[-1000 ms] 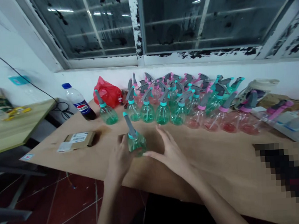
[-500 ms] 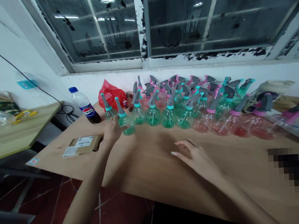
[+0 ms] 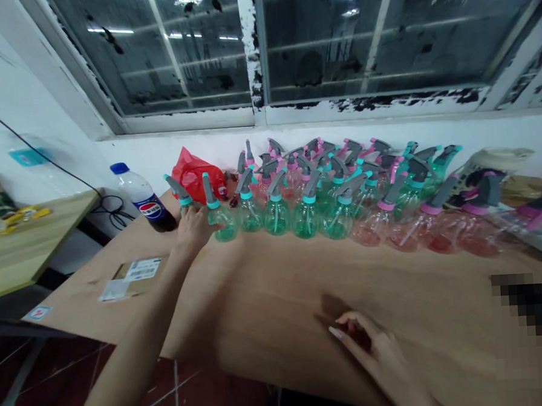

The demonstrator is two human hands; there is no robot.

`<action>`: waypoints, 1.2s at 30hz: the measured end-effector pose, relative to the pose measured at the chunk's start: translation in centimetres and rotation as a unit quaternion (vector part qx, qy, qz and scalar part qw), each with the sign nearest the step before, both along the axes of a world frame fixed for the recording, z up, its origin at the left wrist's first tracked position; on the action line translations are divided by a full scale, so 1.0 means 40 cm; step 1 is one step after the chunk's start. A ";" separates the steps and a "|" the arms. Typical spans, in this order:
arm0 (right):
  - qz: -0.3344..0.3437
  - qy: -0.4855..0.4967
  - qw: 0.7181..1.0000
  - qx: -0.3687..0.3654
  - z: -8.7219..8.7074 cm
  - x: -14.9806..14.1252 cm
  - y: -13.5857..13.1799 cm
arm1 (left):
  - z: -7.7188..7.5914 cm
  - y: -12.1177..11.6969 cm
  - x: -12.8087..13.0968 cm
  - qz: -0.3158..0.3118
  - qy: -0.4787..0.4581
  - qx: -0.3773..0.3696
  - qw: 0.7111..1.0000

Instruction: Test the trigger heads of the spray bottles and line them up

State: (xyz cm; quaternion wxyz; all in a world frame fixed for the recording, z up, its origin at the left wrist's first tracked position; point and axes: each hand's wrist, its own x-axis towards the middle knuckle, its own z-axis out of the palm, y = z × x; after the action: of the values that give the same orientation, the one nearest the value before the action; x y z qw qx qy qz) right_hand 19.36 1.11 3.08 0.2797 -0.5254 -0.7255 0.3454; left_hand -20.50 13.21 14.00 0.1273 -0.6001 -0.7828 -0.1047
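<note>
Risk, by judgement: the left hand (image 3: 195,226) sits between the leftmost spray bottle (image 3: 177,188) and the green spray bottle (image 3: 227,223); a sideways brush of the knuckles could tip either. Left grip: thumb at the green bottle's side, fingers partly hidden, closure cannot be told. Right hand (image 3: 373,343): grip loosely spread, nothing held. Green bottle: upright on the surface (image 3: 276,299), clear-walled, teal collar, grey sprayer head.
</note>
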 end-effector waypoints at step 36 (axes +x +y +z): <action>-0.010 0.118 0.993 -0.017 -0.034 0.087 -0.045 | 0.066 0.088 0.229 0.084 -0.061 -0.070 0.992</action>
State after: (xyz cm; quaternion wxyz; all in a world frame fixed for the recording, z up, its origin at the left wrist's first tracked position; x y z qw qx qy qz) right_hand 22.83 -0.67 1.74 0.3580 -0.4927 -0.6763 0.4144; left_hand -11.32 16.75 16.63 0.0451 -0.5322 -0.8421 -0.0750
